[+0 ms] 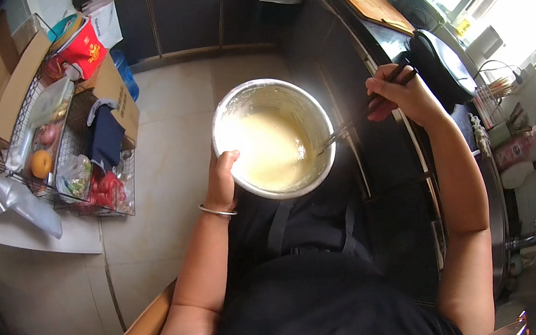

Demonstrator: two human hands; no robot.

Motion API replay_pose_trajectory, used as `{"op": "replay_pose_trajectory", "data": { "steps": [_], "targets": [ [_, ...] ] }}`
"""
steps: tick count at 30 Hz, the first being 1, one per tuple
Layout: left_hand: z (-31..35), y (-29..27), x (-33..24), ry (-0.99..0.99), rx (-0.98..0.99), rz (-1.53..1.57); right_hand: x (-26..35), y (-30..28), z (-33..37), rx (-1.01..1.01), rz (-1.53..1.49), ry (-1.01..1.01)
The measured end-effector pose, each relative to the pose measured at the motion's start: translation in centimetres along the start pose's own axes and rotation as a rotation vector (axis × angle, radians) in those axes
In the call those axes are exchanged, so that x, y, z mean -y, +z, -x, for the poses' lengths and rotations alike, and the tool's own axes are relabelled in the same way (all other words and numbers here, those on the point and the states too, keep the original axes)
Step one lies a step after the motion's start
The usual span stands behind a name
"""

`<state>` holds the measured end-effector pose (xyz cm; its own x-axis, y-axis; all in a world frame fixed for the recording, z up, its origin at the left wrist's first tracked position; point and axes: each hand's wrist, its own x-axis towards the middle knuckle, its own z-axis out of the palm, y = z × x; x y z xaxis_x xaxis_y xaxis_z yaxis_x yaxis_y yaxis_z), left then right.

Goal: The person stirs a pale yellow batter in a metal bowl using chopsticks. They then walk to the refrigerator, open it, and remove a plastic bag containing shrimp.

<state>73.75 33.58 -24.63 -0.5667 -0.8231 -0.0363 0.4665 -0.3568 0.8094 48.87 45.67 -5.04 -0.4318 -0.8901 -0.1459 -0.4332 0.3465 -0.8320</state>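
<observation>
Left arm: rising from 7 o'clock toward centre, elbow bent, forearm bare, thin bangle at the wrist.
Left hand [222, 181]: just left of centre, palm cupped upward, thumb hooked up over a rim, gripping firmly.
Right arm: climbing the 4 o'clock side, elbow sharply bent, forearm angled up toward 2 o'clock.
Right hand [401, 94]: at 2 o'clock, fingers [376, 87] curled tight, pinching thin sticks, knuckles turned inward toward centre, wrist cocked slightly.

Blown-out window glare — dim, warped edges
</observation>
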Motion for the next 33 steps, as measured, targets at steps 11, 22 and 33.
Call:
{"op": "replay_pose_trajectory", "data": {
  "steps": [11,22,33],
  "targets": [
    [-0.4,-0.9,0.4,-0.069,0.081,0.026,-0.4,0.5,-0.8,0.002,-0.005,-0.048],
    [0.7,0.9,-0.1,-0.220,0.131,0.196,-3.3,6.3,-0.2,0.016,-0.017,-0.552],
    [0.4,0.9,1.0,-0.129,0.096,0.158,0.5,3.3,0.8,-0.220,0.003,-0.154]
  ]
}}
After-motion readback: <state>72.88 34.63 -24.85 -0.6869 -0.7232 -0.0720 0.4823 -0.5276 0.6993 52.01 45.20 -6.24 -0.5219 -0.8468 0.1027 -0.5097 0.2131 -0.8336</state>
